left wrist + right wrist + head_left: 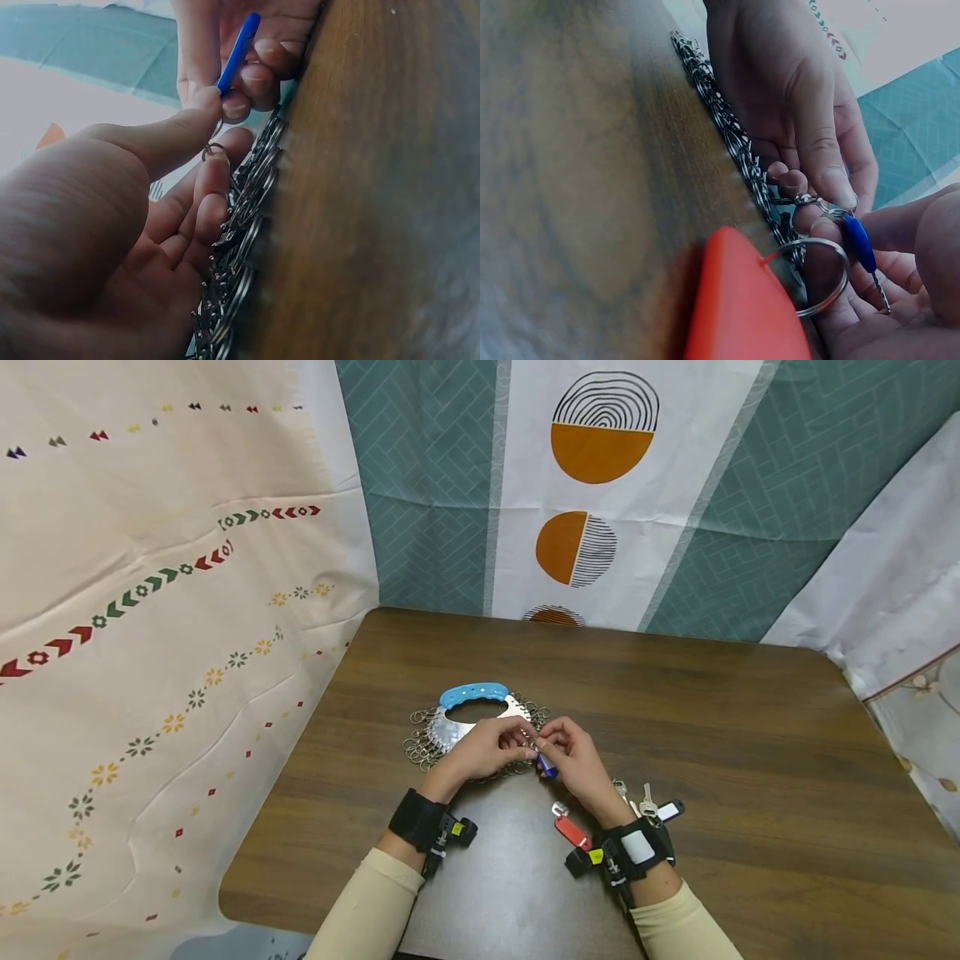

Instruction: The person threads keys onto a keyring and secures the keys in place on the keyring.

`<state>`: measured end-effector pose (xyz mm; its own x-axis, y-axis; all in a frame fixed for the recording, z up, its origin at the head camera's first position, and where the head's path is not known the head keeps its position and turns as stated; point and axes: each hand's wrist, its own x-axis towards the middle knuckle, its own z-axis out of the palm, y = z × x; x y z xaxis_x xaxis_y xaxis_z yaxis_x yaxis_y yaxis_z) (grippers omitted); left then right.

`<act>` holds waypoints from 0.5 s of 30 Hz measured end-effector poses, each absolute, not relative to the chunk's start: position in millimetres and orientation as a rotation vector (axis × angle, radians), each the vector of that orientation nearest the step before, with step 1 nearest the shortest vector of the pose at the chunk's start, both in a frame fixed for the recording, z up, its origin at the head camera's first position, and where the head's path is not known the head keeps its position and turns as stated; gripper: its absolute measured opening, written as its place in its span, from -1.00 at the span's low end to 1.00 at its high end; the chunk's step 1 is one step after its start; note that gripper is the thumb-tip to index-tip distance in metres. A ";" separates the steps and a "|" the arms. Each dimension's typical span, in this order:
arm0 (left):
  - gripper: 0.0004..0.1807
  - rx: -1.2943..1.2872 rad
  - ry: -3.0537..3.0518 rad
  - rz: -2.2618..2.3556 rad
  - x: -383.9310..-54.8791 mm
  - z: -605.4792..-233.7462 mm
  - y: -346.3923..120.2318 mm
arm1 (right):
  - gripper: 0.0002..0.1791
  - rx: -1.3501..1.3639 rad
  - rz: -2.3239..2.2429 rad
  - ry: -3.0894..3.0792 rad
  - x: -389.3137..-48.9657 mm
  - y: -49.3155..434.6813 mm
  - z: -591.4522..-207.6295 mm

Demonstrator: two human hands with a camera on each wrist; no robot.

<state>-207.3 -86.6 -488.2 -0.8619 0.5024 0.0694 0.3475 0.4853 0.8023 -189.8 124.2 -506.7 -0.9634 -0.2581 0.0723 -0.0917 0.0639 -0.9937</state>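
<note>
Pinching a blue key tag [548, 767] between thumb and curled fingers of the right hand [576, 758], just above the lower right edge of a metal key rack [447, 732]. Gripping a small metal ring [213, 147] between thumb and fingertips of the left hand [497, 746], close beside the near end of the tag, with both hands almost meeting. Cannot make out the exact linkage between ring, tag and rack, hidden among fingertips. Can see a thin key blade [882, 292] past the tag's other end, beside the right palm. Can see the rack on the wooden table [712, 718], partly covered by the left hand, with a light blue handle [474, 693] along its far side and a fringe of split rings [422, 750]. Can also see a red key tag [573, 832] beside the right wrist, and, past that wrist on the outer side, silver keys [648, 807] and a black key tag [671, 811] with a white label. Wearing black wrist straps [417, 820] and cream sleeves [371, 902]. Facing a teal-and-white curtain [427, 518] behind the table, with a patterned cream cloth [187, 627] to the left.
</note>
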 end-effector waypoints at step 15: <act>-0.80 0.744 2.613 1.243 -209.2 -489.0 -84.5 | -0.90 -0.382 -1.981 2.234 -188.4 124.3 -504.6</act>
